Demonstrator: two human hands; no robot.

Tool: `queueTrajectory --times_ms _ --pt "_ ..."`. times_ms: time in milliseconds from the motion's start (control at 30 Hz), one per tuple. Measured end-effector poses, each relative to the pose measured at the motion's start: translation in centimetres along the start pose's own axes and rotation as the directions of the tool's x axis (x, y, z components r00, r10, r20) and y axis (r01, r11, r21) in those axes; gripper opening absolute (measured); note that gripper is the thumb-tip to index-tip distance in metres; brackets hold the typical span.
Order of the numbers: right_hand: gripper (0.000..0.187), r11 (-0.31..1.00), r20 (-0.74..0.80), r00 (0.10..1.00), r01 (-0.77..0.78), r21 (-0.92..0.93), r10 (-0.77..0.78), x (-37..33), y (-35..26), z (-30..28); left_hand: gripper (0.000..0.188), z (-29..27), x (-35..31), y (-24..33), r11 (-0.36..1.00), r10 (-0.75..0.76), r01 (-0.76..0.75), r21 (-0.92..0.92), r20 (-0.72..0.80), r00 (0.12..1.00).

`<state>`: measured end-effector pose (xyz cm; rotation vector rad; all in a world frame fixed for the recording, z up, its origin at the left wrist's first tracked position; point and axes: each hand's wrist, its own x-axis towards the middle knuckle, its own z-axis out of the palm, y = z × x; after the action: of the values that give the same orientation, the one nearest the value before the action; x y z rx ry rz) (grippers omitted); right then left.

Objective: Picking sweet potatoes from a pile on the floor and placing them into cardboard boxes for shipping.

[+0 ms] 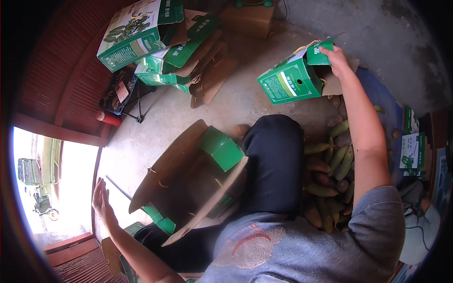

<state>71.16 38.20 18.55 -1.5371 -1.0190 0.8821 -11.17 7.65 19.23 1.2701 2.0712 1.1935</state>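
My right hand (336,60) reaches far forward, its fingers closed on a flap of a green and white cardboard box (289,85). This box is tilted, with its flaps spread. Off to the left, my left hand (101,202) is in the air, fingers stretched out, holding nothing. Between my arms, an open cardboard box (181,181) stands in front of me with brown inner walls and green flaps; its bottom is in shadow. Long green radishes (338,162), some reddish, lie in a heap beside my right leg.
Several green and white boxes (137,40) are stacked at the far left. A small folding stool (118,94) and a red cylinder (108,118) are near the red shutter (71,61). A brown carton (246,21) sits at the back. More boxes (412,151) stand far right, beyond a blue sheet (373,89).
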Motion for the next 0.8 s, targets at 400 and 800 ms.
queueTrajectory --times_ms 400,800 --pt "0.017 0.997 0.064 0.998 0.003 -0.073 0.002 5.2 3.2 16.0 0.038 -0.2 0.8 0.1 0.997 0.030 -0.031 -0.070 -0.021 0.999" --pt "0.037 0.585 0.456 0.879 0.443 -0.679 -0.136 4.0 4.2 32.0 0.034 0.4 1.2 -0.1 0.999 0.049 -0.048 0.015 -0.048 0.998"
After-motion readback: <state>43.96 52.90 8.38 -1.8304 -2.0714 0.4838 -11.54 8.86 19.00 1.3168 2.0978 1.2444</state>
